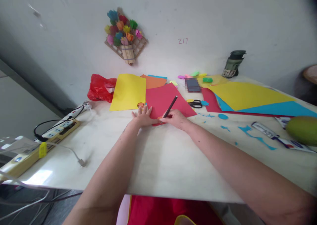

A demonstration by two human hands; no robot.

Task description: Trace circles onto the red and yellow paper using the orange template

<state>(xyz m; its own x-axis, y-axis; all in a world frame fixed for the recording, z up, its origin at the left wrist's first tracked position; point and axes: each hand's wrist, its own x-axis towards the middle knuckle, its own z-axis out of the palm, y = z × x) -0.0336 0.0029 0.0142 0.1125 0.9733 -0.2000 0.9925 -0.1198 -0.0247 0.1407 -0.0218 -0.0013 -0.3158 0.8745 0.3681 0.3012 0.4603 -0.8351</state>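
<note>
My right hand (177,119) is closed around a dark pen (171,106), its tip down near the front edge of a red sheet of paper (164,97). At the sheet's near left corner, my left hand (143,118) lies with fingers spread, thumb reaching toward the pen tip. A small orange piece shows partly between the hands; the fingers cover most of it. Just beyond my left fingers is an orange round piece (140,104). Black-handled scissors (195,103) lie to the right of the red sheet.
A yellow sheet (128,92) and red plastic bag (100,88) are at left, with a power strip (61,129) nearer. On the right lie stacked coloured sheets (250,94), blue scraps (257,138), a blue disc (223,116), a tube (264,130) and a green fruit (303,130). A bottle (232,64) stands behind.
</note>
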